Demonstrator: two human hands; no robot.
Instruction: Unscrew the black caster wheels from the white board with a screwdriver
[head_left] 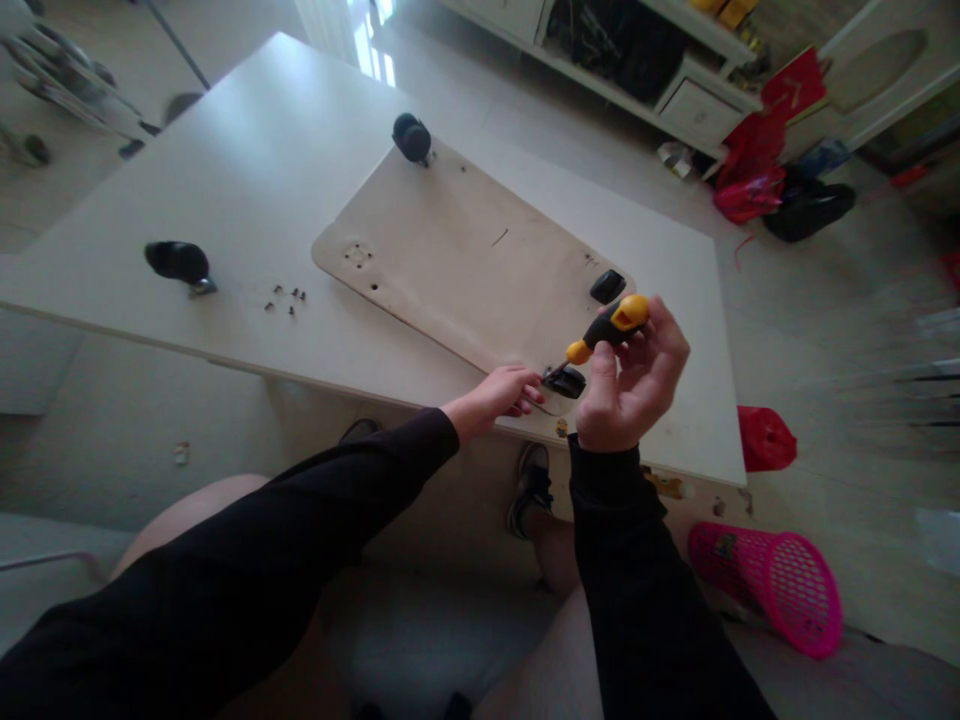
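My right hand (634,385) grips a yellow and black screwdriver (611,325), its shaft slanting down to the base of a black caster wheel (566,382) at the near right corner of a pale board (457,250). My left hand (506,392) is at that same corner, fingers bent together beside the screwdriver tip; what they pinch, if anything, is hidden. Two more casters, a far right one (607,287) and a far left one (412,137), sit on the board. The near left corner shows bare screw holes. A loose caster (180,263) and several small screws (289,297) lie to the left.
The board rests on a white table (247,150) whose near edge runs along my forearms. A pink mesh basket (802,590) lies on the floor at right, near a red bag (765,438). A white cabinet (697,110) stands beyond the table.
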